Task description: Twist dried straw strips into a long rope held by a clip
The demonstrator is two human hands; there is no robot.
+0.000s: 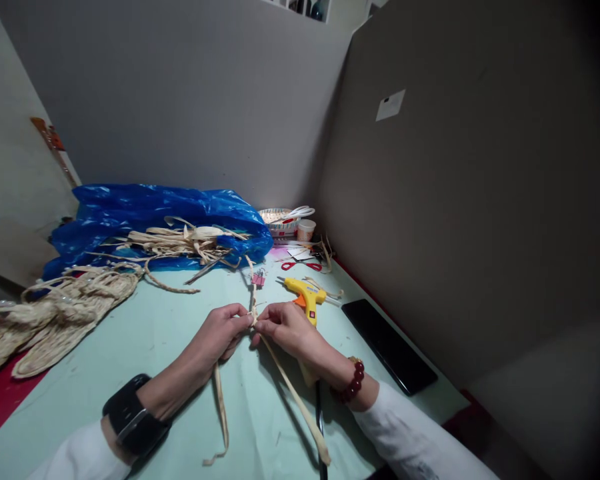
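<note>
Head view: left hand (226, 328) and right hand (290, 327) nearly meet over pale green tabletop (155, 340), each pinched closed on a pale fibre strand (255, 316); pink clip (259, 279) at strand, farther out; yellow glue gun (308, 295) beside right hand.

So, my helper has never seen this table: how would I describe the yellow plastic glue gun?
On the pale green tabletop, find the flat black rectangular slab at the right. Left of it, just beyond the right hand, lies the glue gun. Its yellow body and orange trigger distinguish it from the red-handled scissors.
</note>
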